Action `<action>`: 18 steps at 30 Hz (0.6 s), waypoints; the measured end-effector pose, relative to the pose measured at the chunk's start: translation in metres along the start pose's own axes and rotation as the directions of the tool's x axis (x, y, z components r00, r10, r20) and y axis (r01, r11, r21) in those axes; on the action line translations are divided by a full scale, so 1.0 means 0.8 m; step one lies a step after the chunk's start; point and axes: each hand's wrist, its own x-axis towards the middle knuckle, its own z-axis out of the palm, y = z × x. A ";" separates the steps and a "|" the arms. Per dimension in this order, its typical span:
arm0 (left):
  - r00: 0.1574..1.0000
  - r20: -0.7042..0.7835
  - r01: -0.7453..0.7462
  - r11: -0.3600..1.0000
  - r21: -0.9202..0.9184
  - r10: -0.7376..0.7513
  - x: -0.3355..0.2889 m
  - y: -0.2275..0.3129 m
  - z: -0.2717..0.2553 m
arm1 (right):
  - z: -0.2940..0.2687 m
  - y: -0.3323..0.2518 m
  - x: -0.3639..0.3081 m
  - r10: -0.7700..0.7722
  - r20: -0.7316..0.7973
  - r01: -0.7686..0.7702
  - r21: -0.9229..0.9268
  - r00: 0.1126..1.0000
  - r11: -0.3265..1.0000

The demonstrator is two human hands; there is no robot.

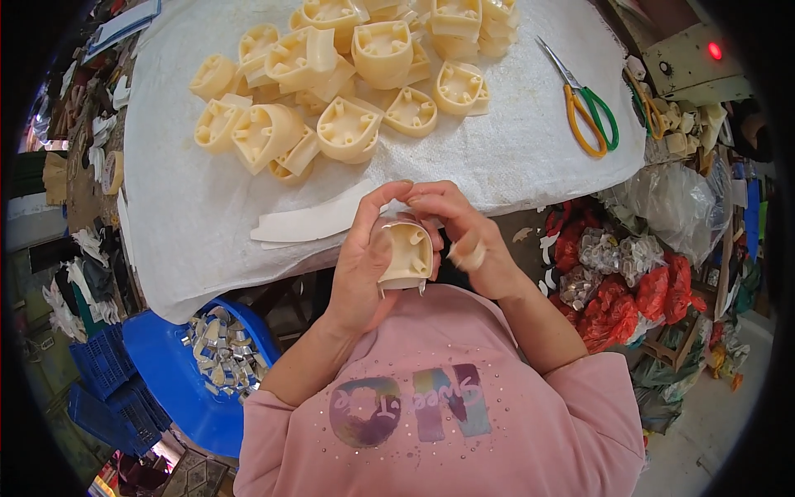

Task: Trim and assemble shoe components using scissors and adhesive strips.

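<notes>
Between my two hands, close to my chest, is a cream plastic shoe heel, its hollow top with small posts facing up. A thin, shiny pale covering wraps its side, with ends sticking out at the near edge. My left hand is closed round the heel's left side, thumb against its wall. My right hand curls over the far right side, its fingertips meeting the left ones; part of it is blurred. Just beyond my left hand lies a curved white strip on the white-covered table.
Several bare cream heels are heaped at the table's far side. Scissors with orange and green handles lie at the right. A blue bin of shiny covered pieces stands at lower left; red plastic bags lie at right.
</notes>
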 end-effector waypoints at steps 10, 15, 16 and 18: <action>0.998 -0.056 0.019 0.998 0.062 -0.016 0.004 -0.011 0.011 | -0.002 -0.004 0.034 0.307 0.118 -0.329 0.303 0.944 0.895; 0.995 0.096 -0.009 0.990 0.139 -0.005 0.006 -0.003 0.007 | -0.015 -0.005 0.024 0.075 0.170 -0.088 0.069 0.983 0.994; 0.996 0.078 -0.050 0.986 0.156 0.038 0.005 -0.001 0.008 | -0.010 -0.006 0.023 0.033 0.155 -0.037 0.019 0.987 0.999; 0.995 0.027 -0.095 0.992 0.079 0.094 0.003 -0.001 0.008 | 0.004 -0.002 0.027 -0.035 0.120 0.041 -0.049 0.992 0.998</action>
